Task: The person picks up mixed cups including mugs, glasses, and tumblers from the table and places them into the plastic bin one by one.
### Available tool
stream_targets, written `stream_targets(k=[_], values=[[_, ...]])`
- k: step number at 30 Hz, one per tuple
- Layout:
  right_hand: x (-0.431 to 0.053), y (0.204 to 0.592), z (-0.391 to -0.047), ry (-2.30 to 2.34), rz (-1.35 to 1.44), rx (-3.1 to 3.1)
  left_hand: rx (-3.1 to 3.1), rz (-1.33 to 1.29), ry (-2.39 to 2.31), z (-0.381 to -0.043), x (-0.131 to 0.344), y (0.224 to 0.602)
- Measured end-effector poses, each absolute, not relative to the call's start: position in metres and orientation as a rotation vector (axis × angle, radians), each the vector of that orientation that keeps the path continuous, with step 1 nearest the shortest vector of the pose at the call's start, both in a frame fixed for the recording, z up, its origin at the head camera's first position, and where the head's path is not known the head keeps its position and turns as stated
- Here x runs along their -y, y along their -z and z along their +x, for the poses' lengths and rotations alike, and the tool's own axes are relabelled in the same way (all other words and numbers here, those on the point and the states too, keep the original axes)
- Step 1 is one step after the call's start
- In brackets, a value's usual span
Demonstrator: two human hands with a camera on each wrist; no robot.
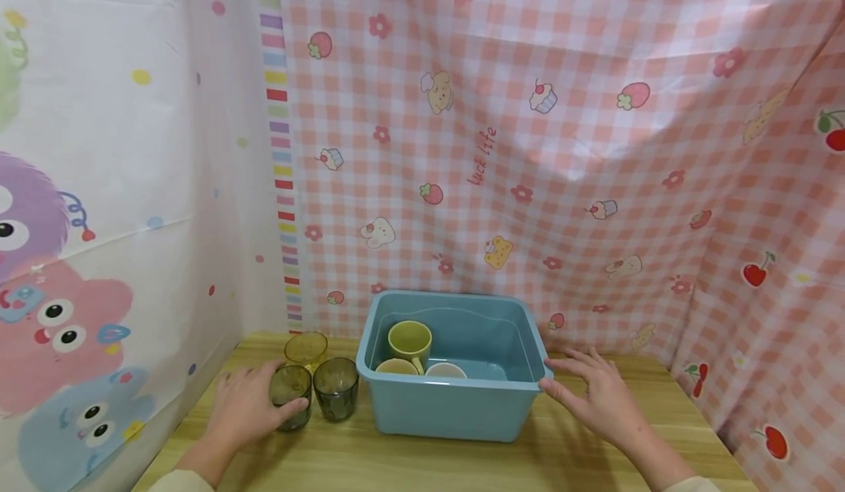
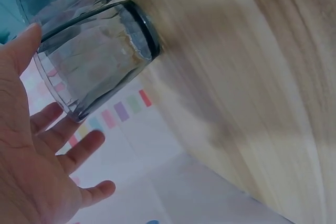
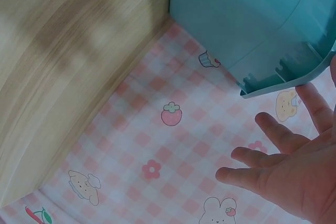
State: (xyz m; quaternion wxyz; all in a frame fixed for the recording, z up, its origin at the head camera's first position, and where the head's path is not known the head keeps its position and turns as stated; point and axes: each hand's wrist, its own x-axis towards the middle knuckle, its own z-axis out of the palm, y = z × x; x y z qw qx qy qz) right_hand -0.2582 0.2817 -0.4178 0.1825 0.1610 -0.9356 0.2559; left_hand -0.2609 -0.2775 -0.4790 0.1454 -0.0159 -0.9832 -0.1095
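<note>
In the head view, my left hand is around a smoky dark glass, thumb in front and index finger at the far side of the rim. The left wrist view shows this glass standing on the table, with the other fingers spread away from it. Close beside it are a second dark glass and an amber glass. My right hand has its fingers spread, with thumb and index fingertips at the right rim of a blue plastic bin.
Inside the bin are a yellow-green mug, a pale yellow cup and a white cup. All stands on a wooden table. A pink checked curtain hangs behind, and a white patterned curtain at the left.
</note>
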Motion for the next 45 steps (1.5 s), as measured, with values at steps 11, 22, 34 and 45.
stream_targets(k=[11,22,34,45], values=[[-0.283,0.419,-0.258,-0.696,0.452,2.632,2.91,-0.096,0.34,-0.265,0.274,0.467],[-0.283,0.418,-0.258,-0.703,0.439,2.657,2.982,-0.051,0.437,-0.269,0.27,0.459],[-0.282,0.416,-0.258,-0.696,0.446,2.657,2.99,-0.04,0.511,-0.268,0.272,0.456],[-0.282,0.417,-0.259,-0.713,0.448,2.661,2.981,-0.056,0.535,-0.259,0.281,0.448]])
